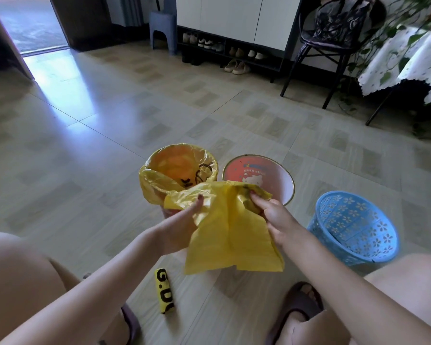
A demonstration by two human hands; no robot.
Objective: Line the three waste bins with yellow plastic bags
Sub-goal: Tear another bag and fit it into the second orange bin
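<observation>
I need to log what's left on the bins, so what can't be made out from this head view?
- Lined bin: its lower body, hidden by the yellow bag and left hand.
- Pink bin: near rim and base, behind the bag and right hand.
- Whether the bag's mouth is open: crumpled in both grips.
- Bag roll: print cut off by its curve.
- Blue basket: bottom hidden by its wall.

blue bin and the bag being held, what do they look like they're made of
Blue bin: looks like moulded plastic, slightly glossy, its wall pierced with flower-shaped holes. Bag: thin yellow plastic film, it crumples and drapes limply where both hands pinch it.
</observation>
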